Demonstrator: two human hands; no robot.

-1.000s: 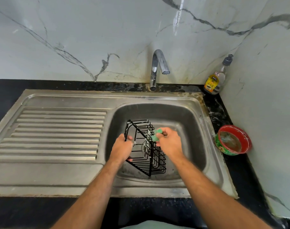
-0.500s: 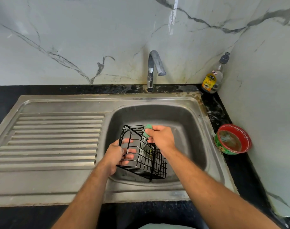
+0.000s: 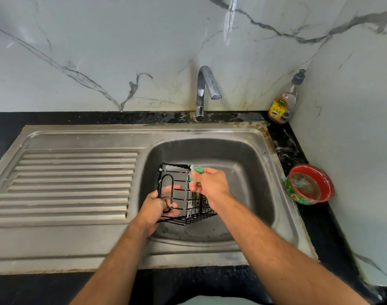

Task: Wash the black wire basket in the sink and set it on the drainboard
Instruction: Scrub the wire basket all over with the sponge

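Observation:
The black wire basket is tilted on its side inside the steel sink basin. My left hand grips its near left side, with fingers through the wires by a looped handle. My right hand holds a small green scrub pad against the basket's upper right rim. Left of the basin lies the ribbed drainboard. No water runs from the tap.
A dish-soap bottle stands in the back right corner of the black counter. A red-rimmed bowl sits right of the sink. Marble walls close off the back and right.
The basket has been turned and shifted left in the basin. My left hand moved lower on it, and my right hand with the pad went to the upper rim.

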